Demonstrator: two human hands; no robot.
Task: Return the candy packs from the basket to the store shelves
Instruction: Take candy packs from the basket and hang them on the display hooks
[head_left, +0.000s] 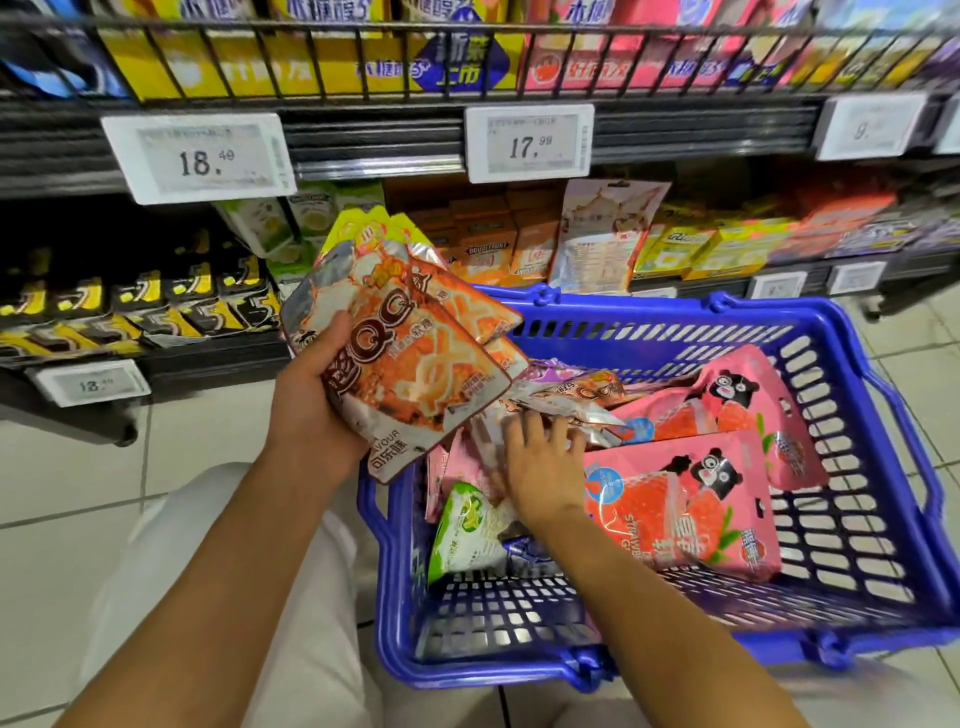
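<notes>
head: left hand (311, 400) grips orange packs (410, 358).

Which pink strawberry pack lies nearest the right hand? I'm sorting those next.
The lower pink pack, right beside the right hand; the other pink pack lies farther back.

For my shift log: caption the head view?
Left hand holds orange packs; right hand reaches into blue basket.

1. It was a shop, a supermarket sweets aisle: wire-fronted shelves (363, 67) were crammed with bright candy packs.
2. Electronic price tags (530, 143) hung along the shelf edges.
3. A blue plastic shopping basket (852, 332) sat on the tiled floor (62, 493).
</notes>
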